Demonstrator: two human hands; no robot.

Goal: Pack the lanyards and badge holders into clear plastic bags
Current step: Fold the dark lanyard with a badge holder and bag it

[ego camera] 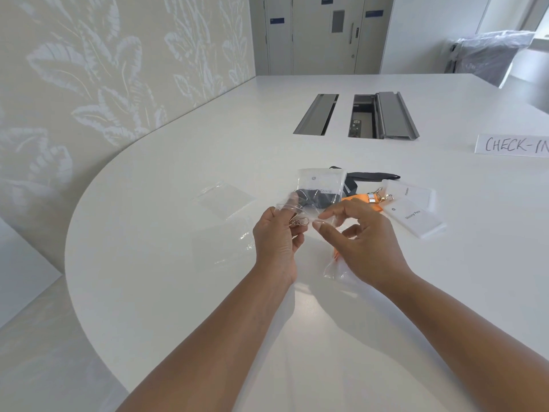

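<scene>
Bare table [148, 292] left of bags [225, 200]

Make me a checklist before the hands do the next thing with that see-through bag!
1. Left hand holds the clear bag: ok.
2. Right hand pinches the bag's edge: ok.
3. Badge holder inside the bag: ok.
4. Black lanyard all inside: cannot tell; a black strap lies behind the bag.
5. Gold clasp tucked in: cannot tell.
6. Spare bags ready on the table: ok.
</scene>
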